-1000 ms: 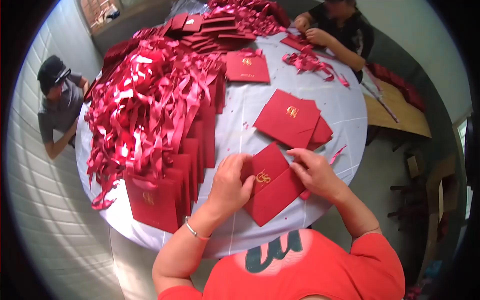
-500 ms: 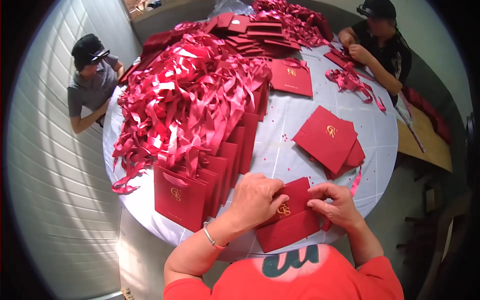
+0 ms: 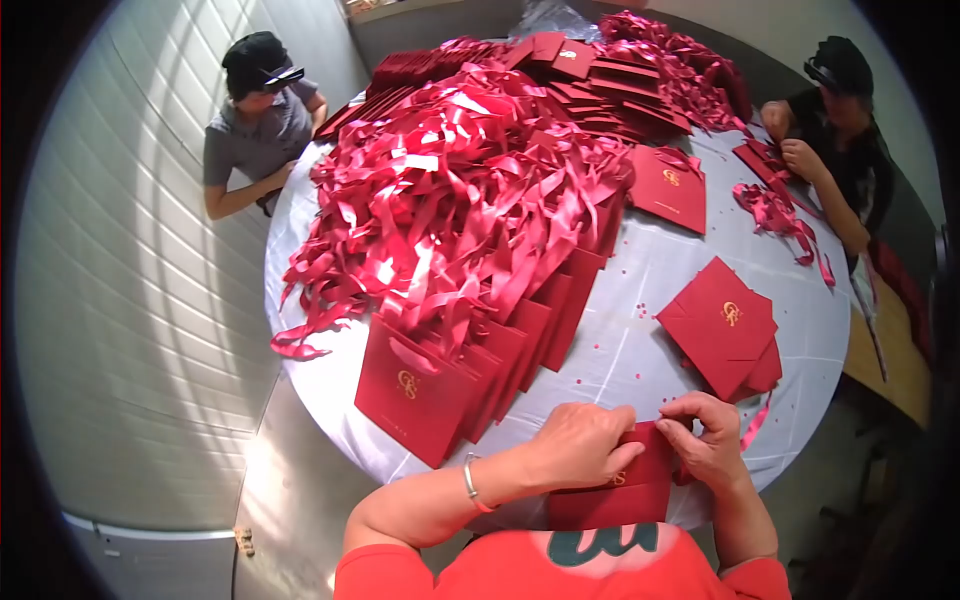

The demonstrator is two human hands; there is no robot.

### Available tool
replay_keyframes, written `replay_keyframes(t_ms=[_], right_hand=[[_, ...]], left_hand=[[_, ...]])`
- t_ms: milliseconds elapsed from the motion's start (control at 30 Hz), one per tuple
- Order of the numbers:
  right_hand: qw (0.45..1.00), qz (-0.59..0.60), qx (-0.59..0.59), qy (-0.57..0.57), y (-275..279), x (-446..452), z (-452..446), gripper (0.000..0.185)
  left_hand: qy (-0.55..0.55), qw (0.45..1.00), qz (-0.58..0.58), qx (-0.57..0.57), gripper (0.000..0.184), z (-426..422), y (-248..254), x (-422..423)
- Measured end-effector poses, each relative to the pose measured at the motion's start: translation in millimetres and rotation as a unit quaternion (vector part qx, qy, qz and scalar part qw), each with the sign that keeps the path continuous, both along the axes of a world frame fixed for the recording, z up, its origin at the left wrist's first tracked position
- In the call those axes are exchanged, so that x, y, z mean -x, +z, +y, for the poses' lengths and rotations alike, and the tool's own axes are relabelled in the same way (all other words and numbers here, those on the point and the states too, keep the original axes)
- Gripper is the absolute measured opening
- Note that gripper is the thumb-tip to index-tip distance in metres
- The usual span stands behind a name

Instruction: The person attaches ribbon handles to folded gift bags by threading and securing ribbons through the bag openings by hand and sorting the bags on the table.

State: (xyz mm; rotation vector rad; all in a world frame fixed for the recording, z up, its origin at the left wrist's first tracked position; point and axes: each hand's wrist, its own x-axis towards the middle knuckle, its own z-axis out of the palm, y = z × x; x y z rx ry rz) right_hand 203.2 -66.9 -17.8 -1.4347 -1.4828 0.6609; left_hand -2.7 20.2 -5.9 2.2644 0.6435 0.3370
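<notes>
A red paper gift bag (image 3: pixel 612 508) with gold lettering lies in front of me at the table's near edge. Fingers of my left hand (image 3: pixel 585 442) are curled closed at its upper edge, partly covering the gold letters. At the upper right corner my right hand (image 3: pixel 712 440) pinches with thumb and forefinger; the fingertips hide exactly what is between them. A pink ribbon (image 3: pixel 757 420) trails on the cloth just right of that hand. Beyond it lies a small stack of flat red bags (image 3: pixel 715 325).
A large heap of pink ribbon handles (image 3: pixel 430 210) tops rows of standing red bags (image 3: pixel 415 390) on the left. More bags (image 3: pixel 610 95) are piled at the back of the white tablecloth (image 3: pixel 610 345). One person (image 3: pixel 262 125) sits left, another (image 3: pixel 840 130) right, handling a bag.
The camera view has turned, so the table sits further right and lower. Both hands stay at the bag, with the right fingertips now closed together near its upper corner.
</notes>
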Motion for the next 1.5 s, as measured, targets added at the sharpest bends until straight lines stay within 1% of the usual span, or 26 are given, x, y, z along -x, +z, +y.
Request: replay_keyframes(t_ms=[67,133,233,300,333,367,400,433,500,533,567,600,633,733,767,833,967,1033,1067,1133,1167,1233,1267,1333,1467,1500], right_hand=[[1.000,-0.004,-0.022,0.001,2.2,0.0,-0.9,0.017],[1.000,0.011,-0.021,0.010,-0.6,-1.2,-1.8,0.017],[0.999,0.019,-0.011,0.025,-0.2,-2.8,-3.2,0.018],[0.999,0.012,-0.049,0.000,-3.1,-0.5,-4.6,0.018],[0.999,0.030,-0.040,-0.008,-2.3,-1.0,-5.9,0.018],[0.999,0.031,-0.037,-0.007,-1.3,0.1,-4.3,0.018],[0.997,0.007,-0.070,0.009,0.9,1.6,-2.9,0.018],[0.994,-0.020,-0.101,0.017,4.4,1.3,-4.1,0.019],[0.994,-0.068,-0.078,0.034,16.7,1.0,-8.8,0.022],[0.992,-0.101,-0.070,0.037,19.3,-0.2,-11.5,0.023],[0.995,-0.076,-0.047,0.040,20.6,-1.1,-14.5,0.023],[0.995,-0.086,-0.044,0.027,20.1,-2.3,-17.7,0.024],[0.999,0.005,0.030,-0.020,19.8,0.0,-25.1,0.021],[0.999,0.021,0.021,-0.015,16.1,-9.8,-31.6,0.016],[0.999,0.022,0.023,-0.019,13.9,-10.7,-33.0,0.016],[1.000,0.016,-0.015,0.006,10.5,-12.4,-33.8,0.015],[1.000,0.026,-0.006,0.009,10.2,-4.6,-35.6,0.017],[0.998,-0.033,-0.055,0.022,9.6,1.6,-32.0,0.018],[0.998,-0.033,-0.055,0.021,8.1,3.5,-30.4,0.018],[0.992,-0.092,-0.078,0.027,4.4,7.2,-27.6,0.021],[0.992,-0.092,-0.078,0.027,4.6,8.8,-25.7,0.021],[0.988,-0.122,-0.095,0.027,4.8,13.2,-23.8,0.022],[0.988,-0.122,-0.094,0.028,3.8,14.7,-22.5,0.022],[0.980,-0.157,-0.117,0.018,1.5,17.0,-20.3,0.022],[0.974,-0.187,-0.126,0.014,1.6,20.2,-18.8,0.023],[0.971,-0.205,-0.121,0.015,2.2,20.4,-19.0,0.023]], left_hand=[[0.014,1.000,0.013,-0.006,0.029,-5.4,1.7,-4.9],[0.023,0.999,0.005,-0.026,0.030,-10.2,2.6,-8.6],[0.025,0.999,0.004,-0.019,0.028,-11.8,0.0,-11.3],[0.024,0.999,-0.008,0.039,0.025,-5.5,-2.8,-10.2],[0.023,0.996,-0.013,0.083,0.024,-1.3,-3.0,-9.4],[0.026,0.994,-0.015,0.104,0.024,2.3,-6.7,-8.1],[0.025,0.992,-0.016,0.126,0.023,4.6,-9.7,-8.3],[0.025,0.989,0.008,0.147,0.022,7.6,-8.6,-8.5],[0.021,0.982,0.002,0.190,0.024,10.7,-15.9,-9.6],[0.016,0.981,-0.030,0.192,0.024,11.3,-21.0,-9.2],[-0.001,0.978,-0.035,0.205,0.020,13.1,-21.6,-8.6],[-0.009,0.975,0.000,0.221,0.017,13.8,-11.2,-8.3],[-0.014,0.962,-0.014,0.274,0.013,14.3,-22.8,-8.3],[-0.033,0.955,0.020,0.294,0.010,17.8,-11.0,-8.2],[-0.037,0.954,0.021,0.295,0.010,18.8,-12.4,-7.3],[-0.040,0.944,0.019,0.328,0.011,20.3,-14.0,-6.9],[-0.042,0.931,0.006,0.363,0.013,19.5,-13.2,-6.4],[-0.045,0.933,0.018,0.357,0.015,20.3,-14.1,-6.5],[-0.046,0.933,0.018,0.357,0.015,20.7,-14.9,-6.5],[-0.046,0.919,0.012,0.391,0.018,20.9,-16.3,-5.4],[-0.047,0.919,0.012,0.391,0.018,20.3,-18.6,-5.5],[-0.021,0.913,-0.048,0.405,0.020,16.7,-25.0,-4.8],[-0.020,0.913,-0.048,0.405,0.020,17.0,-25.9,-4.5],[-0.025,0.924,-0.047,0.378,0.021,17.6,-26.8,-4.0],[-0.022,0.931,-0.039,0.364,0.022,16.1,-21.9,-4.0],[-0.022,0.939,-0.032,0.341,0.022,15.4,-18.7,-4.5]])
